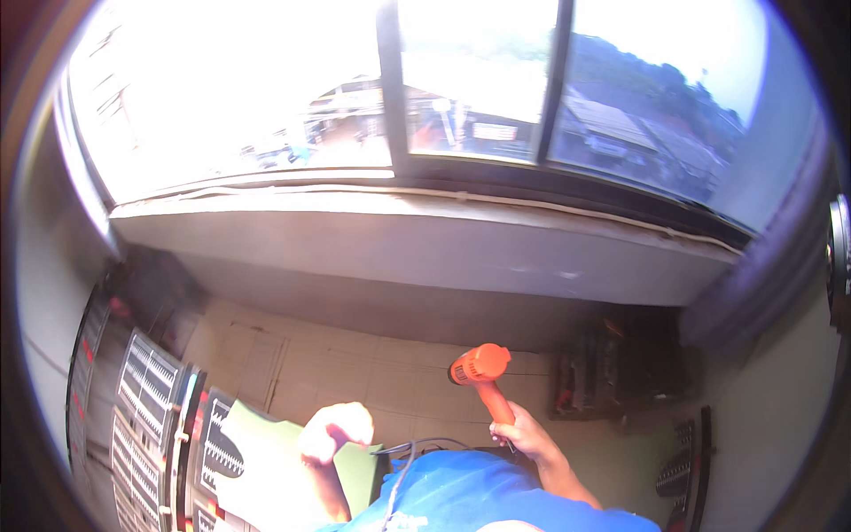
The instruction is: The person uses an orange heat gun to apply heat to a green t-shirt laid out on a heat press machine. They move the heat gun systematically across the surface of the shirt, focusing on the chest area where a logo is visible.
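My right hand [525,434] is wrapped round the handle of an orange heat gun [487,362], held upright in front of my body with its rounded head on top. One side of that head has dark vent slots. My left hand [335,429] is curled closed above a pale green surface [266,452], and glare washes out its fingers. Whether anything is inside it, I cannot make out. Between the hands, a dark cable [417,442] loops across my blue shirt [470,492].
Dark panels with rows of white comb-like parts [146,381] stand at the left. A dark, blurred object [620,368] sits by the wall at the right, with another dark rack [681,470] nearer me. A bright window [479,89] spans the far side above a ledge [425,208]. Tiled floor [381,363] lies below.
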The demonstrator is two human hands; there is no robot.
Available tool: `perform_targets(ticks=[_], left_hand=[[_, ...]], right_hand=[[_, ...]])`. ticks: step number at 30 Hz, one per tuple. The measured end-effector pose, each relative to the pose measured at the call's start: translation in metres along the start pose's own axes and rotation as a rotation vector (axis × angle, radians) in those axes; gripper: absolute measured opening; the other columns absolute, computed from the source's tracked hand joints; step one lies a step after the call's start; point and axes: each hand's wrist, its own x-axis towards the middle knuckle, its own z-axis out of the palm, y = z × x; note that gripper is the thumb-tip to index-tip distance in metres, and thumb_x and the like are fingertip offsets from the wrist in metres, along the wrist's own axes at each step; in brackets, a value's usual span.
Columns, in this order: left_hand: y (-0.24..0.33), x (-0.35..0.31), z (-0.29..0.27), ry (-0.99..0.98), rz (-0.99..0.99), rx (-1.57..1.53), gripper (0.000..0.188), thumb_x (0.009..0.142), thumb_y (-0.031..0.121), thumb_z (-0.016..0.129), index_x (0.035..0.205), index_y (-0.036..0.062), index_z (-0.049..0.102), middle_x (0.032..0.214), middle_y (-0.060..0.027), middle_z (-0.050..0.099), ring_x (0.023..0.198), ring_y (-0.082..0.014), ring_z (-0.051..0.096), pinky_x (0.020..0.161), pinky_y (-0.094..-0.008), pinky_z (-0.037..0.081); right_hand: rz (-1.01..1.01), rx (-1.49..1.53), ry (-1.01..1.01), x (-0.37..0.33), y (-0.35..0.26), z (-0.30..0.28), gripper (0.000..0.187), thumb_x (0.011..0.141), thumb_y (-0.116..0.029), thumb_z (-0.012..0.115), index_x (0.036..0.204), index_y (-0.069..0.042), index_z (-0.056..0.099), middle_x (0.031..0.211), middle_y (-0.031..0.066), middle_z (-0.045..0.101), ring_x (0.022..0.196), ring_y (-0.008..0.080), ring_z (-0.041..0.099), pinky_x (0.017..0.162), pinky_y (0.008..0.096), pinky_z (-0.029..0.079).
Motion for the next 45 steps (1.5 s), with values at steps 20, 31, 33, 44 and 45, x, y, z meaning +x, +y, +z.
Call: perform_targets(ticks=[20, 31, 33, 44, 45], left_hand=[[0.032, -0.030, 0.164, 0.333, 0.676, 0.261, 0.009, 0.089, 0.023, 0.069, 0.092, 0.0156, 0.073, 0.083, -0.0075, 0.069, 0.077, -0.0209, 0.062, 0.075, -0.0372, 0.051], [-0.025, -0.048, 0.300, 0.952, 0.672, 0.498, 0.047, 0.090, 0.021, 0.051, 0.134, 0.0201, 0.036, 0.128, -0.0138, 0.052, 0.106, -0.0295, 0.051, 0.096, -0.0490, 0.032], [-0.027, -0.056, 0.320, 1.579, 1.071, 0.584, 0.047, 0.100, 0.016, 0.035, 0.147, 0.0126, 0.039, 0.098, 0.0000, 0.059, 0.071, -0.0138, 0.043, 0.068, -0.0374, 0.043], [0.004, -0.173, 0.292, 1.619, 0.822, 0.468, 0.035, 0.098, 0.022, 0.056, 0.125, -0.0009, 0.052, 0.077, -0.0115, 0.057, 0.068, -0.0200, 0.058, 0.059, -0.0367, 0.053], [0.004, -0.185, 0.292, 1.645, 0.606, 0.484, 0.035, 0.098, 0.023, 0.057, 0.123, -0.0012, 0.054, 0.078, -0.0121, 0.058, 0.070, -0.0212, 0.058, 0.061, -0.0379, 0.053]], right_hand=[[0.044, -0.367, -0.839, 0.239, -0.064, 0.089, 0.044, 0.088, -0.017, 0.065, 0.126, -0.001, 0.050, 0.083, 0.0033, 0.059, 0.071, 0.0095, 0.059, 0.058, 0.0255, 0.047], [0.077, -0.273, -1.025, 0.300, -0.045, 0.115, 0.028, 0.088, -0.015, 0.065, 0.108, -0.001, 0.052, 0.083, 0.0054, 0.060, 0.067, 0.0125, 0.062, 0.056, 0.0284, 0.050], [0.095, -0.253, -1.068, 0.299, -0.048, 0.119, 0.028, 0.088, -0.013, 0.064, 0.109, 0.000, 0.051, 0.083, 0.0060, 0.060, 0.067, 0.0129, 0.063, 0.057, 0.0290, 0.051], [0.239, -0.300, -1.160, 0.225, -0.041, 0.133, 0.033, 0.088, -0.013, 0.062, 0.115, -0.002, 0.048, 0.081, 0.0066, 0.060, 0.068, 0.0168, 0.064, 0.059, 0.0311, 0.054], [0.247, -0.310, -1.141, 0.215, -0.043, 0.139, 0.033, 0.087, -0.013, 0.063, 0.115, -0.002, 0.048, 0.081, 0.0066, 0.060, 0.068, 0.0170, 0.064, 0.059, 0.0313, 0.054]])
